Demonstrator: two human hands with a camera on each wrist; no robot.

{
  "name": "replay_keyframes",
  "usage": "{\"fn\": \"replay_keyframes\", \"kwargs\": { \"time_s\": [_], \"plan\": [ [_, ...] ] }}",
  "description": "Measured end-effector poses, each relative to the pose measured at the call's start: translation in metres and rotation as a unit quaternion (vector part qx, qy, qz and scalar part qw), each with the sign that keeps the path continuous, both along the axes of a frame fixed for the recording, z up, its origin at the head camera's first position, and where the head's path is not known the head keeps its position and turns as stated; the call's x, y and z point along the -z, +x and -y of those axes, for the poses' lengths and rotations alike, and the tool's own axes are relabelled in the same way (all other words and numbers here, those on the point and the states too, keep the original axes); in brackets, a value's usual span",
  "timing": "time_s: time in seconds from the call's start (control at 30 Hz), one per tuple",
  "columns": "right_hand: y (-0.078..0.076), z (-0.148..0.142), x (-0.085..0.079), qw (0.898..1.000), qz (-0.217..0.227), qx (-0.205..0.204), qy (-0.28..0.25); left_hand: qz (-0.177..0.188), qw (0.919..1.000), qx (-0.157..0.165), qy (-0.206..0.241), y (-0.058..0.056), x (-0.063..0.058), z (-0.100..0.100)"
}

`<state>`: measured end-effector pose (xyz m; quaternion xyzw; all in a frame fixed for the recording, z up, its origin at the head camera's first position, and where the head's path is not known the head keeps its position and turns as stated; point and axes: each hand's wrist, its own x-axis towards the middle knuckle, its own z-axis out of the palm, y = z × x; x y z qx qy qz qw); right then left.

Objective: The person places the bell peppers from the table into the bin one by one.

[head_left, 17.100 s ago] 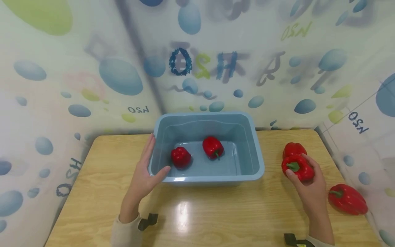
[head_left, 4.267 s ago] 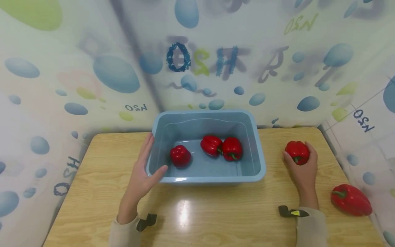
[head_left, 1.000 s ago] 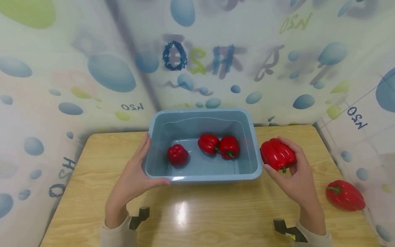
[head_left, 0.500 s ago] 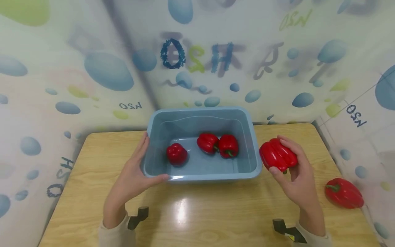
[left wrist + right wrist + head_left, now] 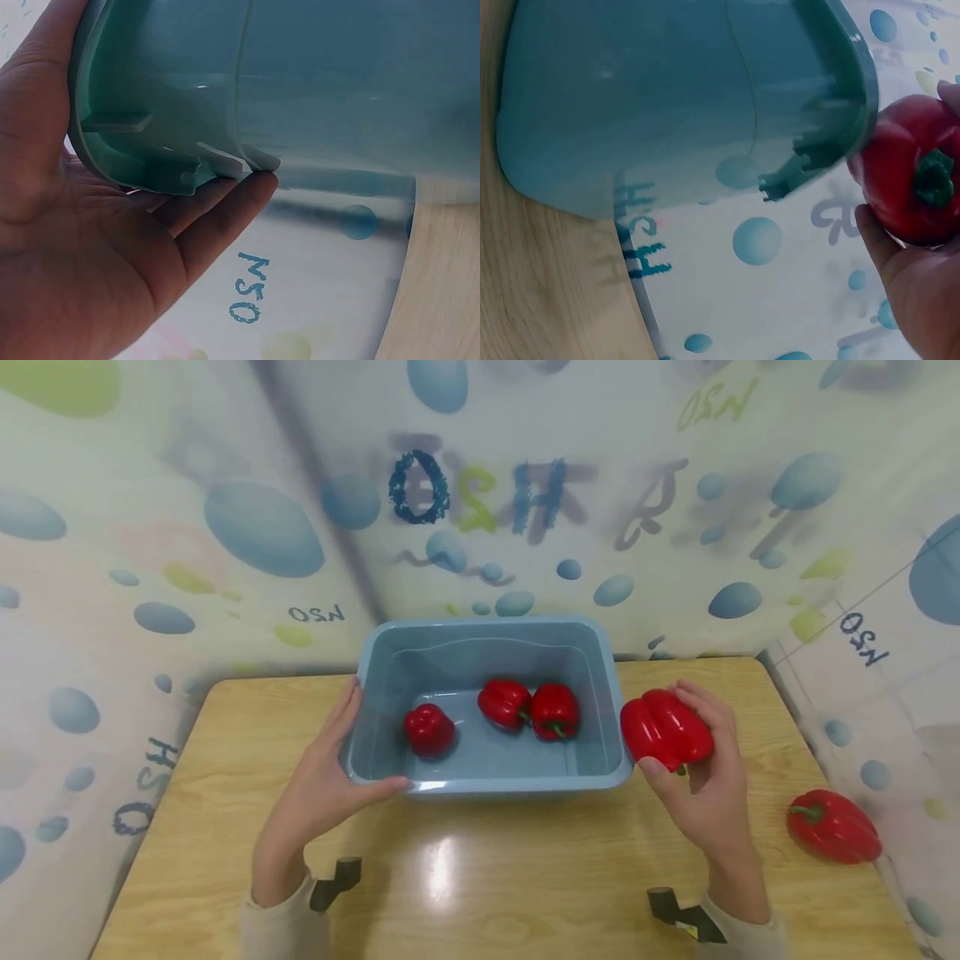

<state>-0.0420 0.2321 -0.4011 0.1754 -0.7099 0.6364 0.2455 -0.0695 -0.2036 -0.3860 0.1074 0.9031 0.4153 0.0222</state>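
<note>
My right hand grips a glossy red bell pepper, thumb on its near side and fingers over its far side. The pepper is off the table beside the right rim of a light blue plastic bin; its green stem shows in the right wrist view, where the pepper overlaps the rim's edge. With fingers straight, my left hand rests against the bin's left end, thumb along the front rim. In the left wrist view, its fingertips touch below the rim. Inside the bin lie three red bell peppers, one at left and two together.
Another red bell pepper lies on its side near the right edge of the wooden table. A patterned white wall covering stands behind the bin and along both sides.
The pepper held earlier at right now lies in the bin. My right hand has since lifted another from the table and brought it left to the bin's rim. My left hand stays at the bin.
</note>
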Motion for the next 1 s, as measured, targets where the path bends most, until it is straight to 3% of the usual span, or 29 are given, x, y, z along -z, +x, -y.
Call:
{"fn": "replay_keyframes", "kwargs": {
  "time_s": [0.4,0.63,1.0],
  "plan": [
    [0.0,0.014,-0.001,1.0,-0.01,-0.021,-0.02,0.007,0.9999,0.003,0.013,-0.001,0.0,0.0],
    [-0.001,0.018,-0.003,1.0,0.009,-0.004,0.019,0.006,0.9998,0.004,0.016,-0.001,0.0,0.0],
    [-0.001,0.022,-0.007,0.997,0.0,0.01,0.074,0.005,0.9996,0.004,0.026,-0.001,0.0,-0.001]
  ]
}}
